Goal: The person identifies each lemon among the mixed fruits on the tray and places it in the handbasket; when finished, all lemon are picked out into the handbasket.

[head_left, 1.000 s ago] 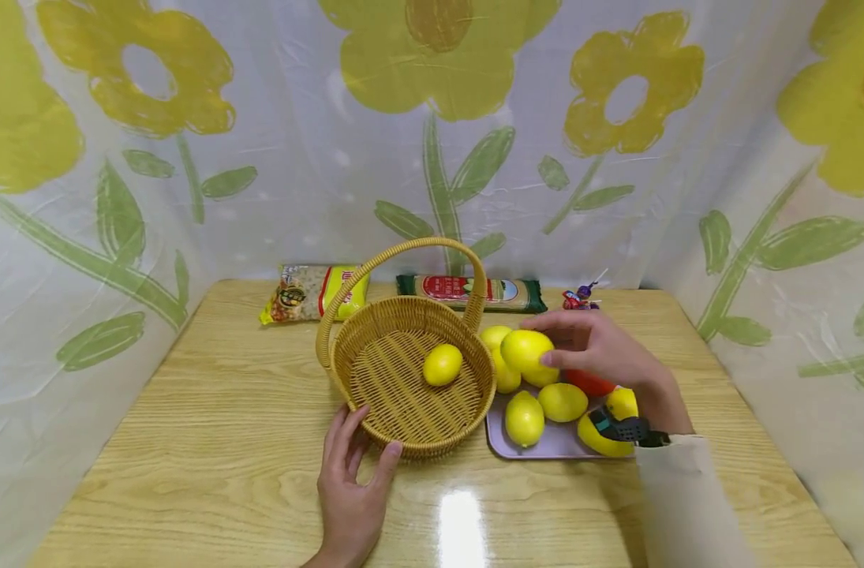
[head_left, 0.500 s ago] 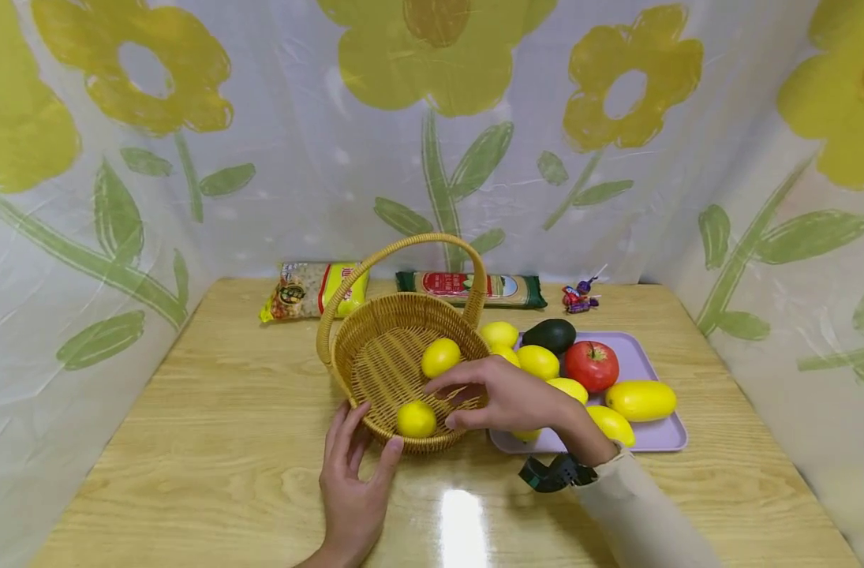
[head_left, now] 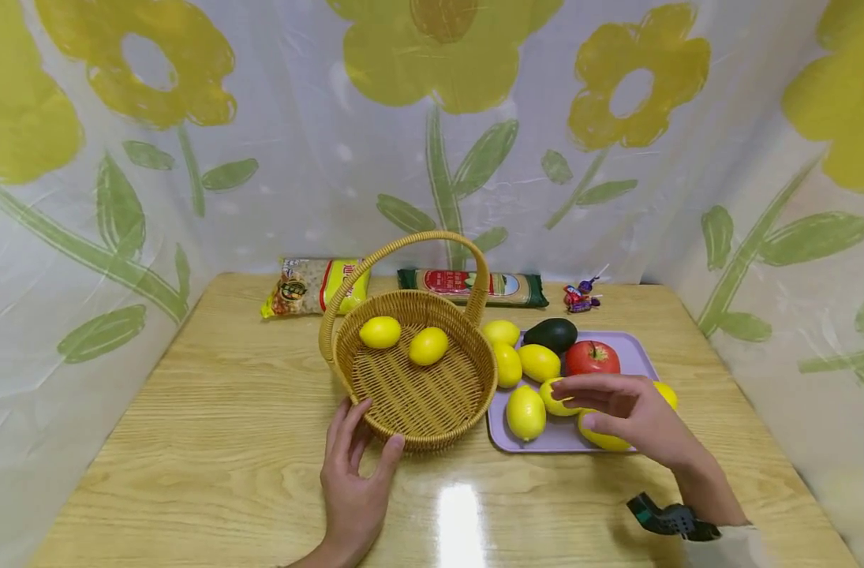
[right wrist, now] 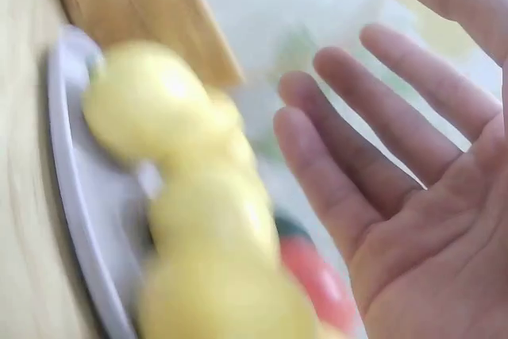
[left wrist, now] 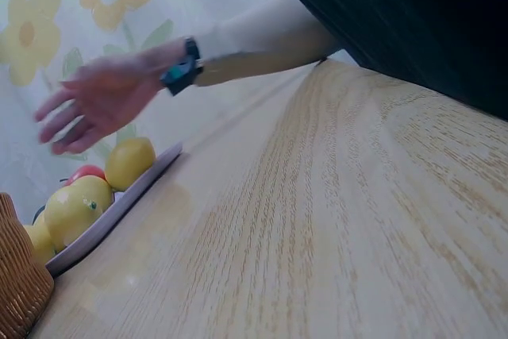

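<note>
Your right hand (head_left: 626,410) hovers over the lemons (head_left: 525,412) on the purple tray (head_left: 633,349), fingers spread and holding nothing; your left hand (head_left: 353,481) rests relaxed against the wicker basket (head_left: 420,394), where two lemons (head_left: 404,339) lie

Basket (head_left: 417,394): round woven wicker w/ arched handle, upright on counter, just left of tray (head_left: 566,438). Two lemons (head_left: 380,332) inside at back, side by side. Tray: lilac, flat, holds five more lemons (head_left: 525,412), plus avocado (head_left: 551,334), tomato (head_left: 592,357), long yellow fruit (head_left: 602,438) at front right, partly hidden.
</note>
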Tool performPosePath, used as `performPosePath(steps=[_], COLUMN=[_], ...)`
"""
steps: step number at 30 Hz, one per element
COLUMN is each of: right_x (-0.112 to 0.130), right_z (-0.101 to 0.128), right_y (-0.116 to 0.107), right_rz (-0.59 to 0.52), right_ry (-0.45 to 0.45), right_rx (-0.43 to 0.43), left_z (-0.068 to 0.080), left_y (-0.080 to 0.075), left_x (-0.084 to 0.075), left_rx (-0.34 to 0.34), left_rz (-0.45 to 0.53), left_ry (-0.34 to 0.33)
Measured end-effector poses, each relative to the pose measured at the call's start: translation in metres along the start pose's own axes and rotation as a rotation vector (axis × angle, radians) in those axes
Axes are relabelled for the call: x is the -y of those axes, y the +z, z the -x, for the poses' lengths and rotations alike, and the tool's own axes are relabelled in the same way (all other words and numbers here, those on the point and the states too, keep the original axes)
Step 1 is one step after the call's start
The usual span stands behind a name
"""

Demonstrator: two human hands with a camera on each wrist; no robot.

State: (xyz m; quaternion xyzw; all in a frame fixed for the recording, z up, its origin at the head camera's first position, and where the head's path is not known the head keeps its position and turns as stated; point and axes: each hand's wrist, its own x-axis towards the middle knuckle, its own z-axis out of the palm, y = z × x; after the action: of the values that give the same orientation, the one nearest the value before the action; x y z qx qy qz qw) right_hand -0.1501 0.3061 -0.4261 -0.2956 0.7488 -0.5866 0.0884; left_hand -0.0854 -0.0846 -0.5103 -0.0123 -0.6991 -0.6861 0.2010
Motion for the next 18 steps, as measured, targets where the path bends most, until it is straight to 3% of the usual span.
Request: performPosePath(steps=[4, 8, 13, 18], right_x=[-0.005, -0.009, -0.016, -0.022], right_z=[0.044, 0.07, 0.077, 0.072], right_y=[-0.022, -0.032, -0.032, -0.025], right_rz=[0.064, 0.109, 0.164, 0.222], right_ry=[0.08, 0.149, 0.195, 0.178], right_rx=[-0.145, -0.241, -0.257, -0.228], left_z=[0.001, 0.001, 0.0, 0.0], left_y=[0.0, 0.0, 0.0, 0.0], left_x=[-0.001, -0.001, -0.001, -0.001], left_rx=[0.001, 0.003, 0.008, 0.011], left_rz=[-0.003, -0.003, -0.003, 0.001], left_ry=[-0.014, -0.013, -0.011, -0.021])
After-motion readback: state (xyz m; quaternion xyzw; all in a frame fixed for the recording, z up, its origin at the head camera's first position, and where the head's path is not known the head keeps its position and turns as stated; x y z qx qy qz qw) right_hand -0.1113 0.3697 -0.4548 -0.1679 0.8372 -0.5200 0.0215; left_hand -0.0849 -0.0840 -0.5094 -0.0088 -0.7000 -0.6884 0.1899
